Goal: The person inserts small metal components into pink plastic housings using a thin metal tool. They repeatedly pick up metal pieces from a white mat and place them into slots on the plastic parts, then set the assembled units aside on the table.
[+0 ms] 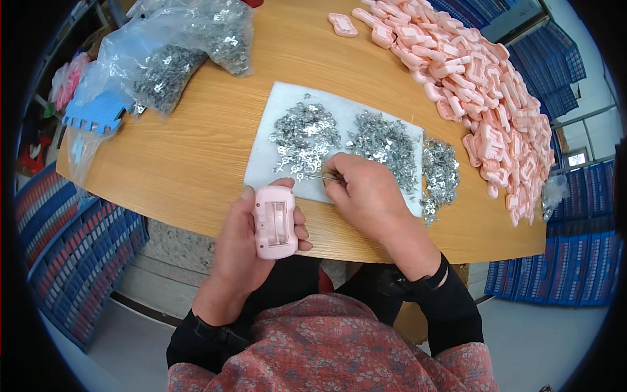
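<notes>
In my left hand (241,238) lies a pink plastic housing (261,225), its open rectangular battery compartment facing up. The fingers wrap around its sides, near the table's front edge. My right hand (367,193) pinches a pair of metal tweezers (320,176), whose tips point left at the lower edge of a pile of small metal contact pieces (304,134). Whether the tips grip a piece is too small to tell. Both this pile and a second pile of metal pieces (382,140) lie on a white foam sheet (261,163).
A third metal pile (439,170) sits just right of the sheet. Pink housings (483,98) form a large heap at the far right, with a single housing (342,25) apart from it. Clear bags of metal pieces (166,75) and a blue foam mat piece (98,112) occupy the left.
</notes>
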A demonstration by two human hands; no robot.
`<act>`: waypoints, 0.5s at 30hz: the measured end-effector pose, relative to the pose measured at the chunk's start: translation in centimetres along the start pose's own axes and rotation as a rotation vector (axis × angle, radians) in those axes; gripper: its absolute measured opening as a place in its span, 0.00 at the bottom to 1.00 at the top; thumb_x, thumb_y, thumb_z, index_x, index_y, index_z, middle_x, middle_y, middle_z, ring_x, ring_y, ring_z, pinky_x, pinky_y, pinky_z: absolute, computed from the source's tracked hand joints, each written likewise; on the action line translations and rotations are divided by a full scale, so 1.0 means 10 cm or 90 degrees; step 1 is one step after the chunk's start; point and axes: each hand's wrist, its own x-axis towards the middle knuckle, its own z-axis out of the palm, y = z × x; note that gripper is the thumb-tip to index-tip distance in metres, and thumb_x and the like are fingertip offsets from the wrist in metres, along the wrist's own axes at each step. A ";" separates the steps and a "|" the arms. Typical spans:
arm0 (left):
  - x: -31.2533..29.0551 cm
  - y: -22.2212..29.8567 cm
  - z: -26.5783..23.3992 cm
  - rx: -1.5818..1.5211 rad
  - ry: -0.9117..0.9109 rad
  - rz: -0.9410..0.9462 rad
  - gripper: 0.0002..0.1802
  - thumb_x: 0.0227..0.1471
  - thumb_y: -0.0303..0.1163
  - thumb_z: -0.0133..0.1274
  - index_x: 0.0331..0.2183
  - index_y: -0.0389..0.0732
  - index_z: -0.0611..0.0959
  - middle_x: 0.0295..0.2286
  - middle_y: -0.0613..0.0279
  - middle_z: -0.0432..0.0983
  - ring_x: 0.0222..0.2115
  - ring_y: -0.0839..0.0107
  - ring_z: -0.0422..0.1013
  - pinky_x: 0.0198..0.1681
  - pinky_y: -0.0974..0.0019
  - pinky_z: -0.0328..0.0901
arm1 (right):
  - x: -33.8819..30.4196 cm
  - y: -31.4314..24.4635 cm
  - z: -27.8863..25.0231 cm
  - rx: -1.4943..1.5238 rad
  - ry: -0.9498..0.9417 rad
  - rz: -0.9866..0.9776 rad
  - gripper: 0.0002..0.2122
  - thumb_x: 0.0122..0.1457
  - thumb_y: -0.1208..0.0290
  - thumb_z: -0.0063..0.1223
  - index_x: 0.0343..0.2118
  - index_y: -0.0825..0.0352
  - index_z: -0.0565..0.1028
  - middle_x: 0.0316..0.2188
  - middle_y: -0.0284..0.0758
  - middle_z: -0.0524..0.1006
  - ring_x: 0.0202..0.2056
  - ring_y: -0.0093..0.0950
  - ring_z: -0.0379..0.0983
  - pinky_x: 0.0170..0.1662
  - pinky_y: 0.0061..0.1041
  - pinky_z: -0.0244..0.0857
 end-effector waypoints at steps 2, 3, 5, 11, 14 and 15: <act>-0.03 -0.01 -0.01 -0.005 -0.003 0.005 0.31 0.67 0.51 0.25 0.56 0.37 0.67 0.32 0.56 0.76 0.32 0.66 0.75 0.37 0.58 0.73 | 0.01 -0.01 0.01 0.043 0.004 -0.002 0.07 0.54 0.71 0.54 0.34 0.66 0.75 0.31 0.42 0.78 0.34 0.43 0.76 0.37 0.40 0.70; -0.04 -0.02 -0.02 -0.006 -0.004 0.007 0.31 0.67 0.51 0.27 0.56 0.37 0.67 0.32 0.56 0.76 0.32 0.66 0.75 0.37 0.59 0.73 | 0.02 -0.02 0.03 0.064 0.013 -0.011 0.07 0.54 0.71 0.55 0.35 0.65 0.76 0.32 0.42 0.78 0.34 0.43 0.76 0.37 0.40 0.70; -0.09 -0.04 -0.04 0.005 -0.002 0.013 0.31 0.66 0.52 0.29 0.56 0.37 0.67 0.32 0.56 0.75 0.32 0.66 0.75 0.37 0.60 0.73 | 0.06 -0.07 0.05 0.092 0.038 -0.048 0.08 0.53 0.73 0.55 0.36 0.65 0.76 0.33 0.42 0.78 0.35 0.42 0.76 0.38 0.38 0.70; -0.13 -0.11 -0.06 0.041 -0.003 0.038 0.32 0.64 0.54 0.33 0.56 0.38 0.67 0.31 0.57 0.75 0.31 0.66 0.74 0.36 0.61 0.72 | 0.29 -0.38 0.15 -0.006 0.017 -0.139 0.09 0.52 0.73 0.57 0.37 0.64 0.78 0.32 0.39 0.77 0.31 0.40 0.76 0.35 0.35 0.70; -0.13 -0.11 -0.06 0.036 0.026 0.042 0.33 0.64 0.56 0.32 0.56 0.39 0.68 0.30 0.56 0.75 0.29 0.64 0.74 0.33 0.59 0.72 | 0.34 -0.38 0.16 -0.013 0.004 -0.164 0.07 0.53 0.71 0.57 0.34 0.64 0.79 0.32 0.39 0.77 0.29 0.40 0.75 0.33 0.34 0.70; -0.12 -0.10 -0.07 0.041 0.021 0.044 0.34 0.64 0.57 0.32 0.56 0.39 0.68 0.30 0.55 0.75 0.29 0.64 0.74 0.33 0.59 0.72 | 0.33 -0.35 0.16 0.025 0.026 -0.160 0.07 0.53 0.71 0.57 0.34 0.64 0.79 0.31 0.38 0.77 0.28 0.37 0.75 0.32 0.33 0.69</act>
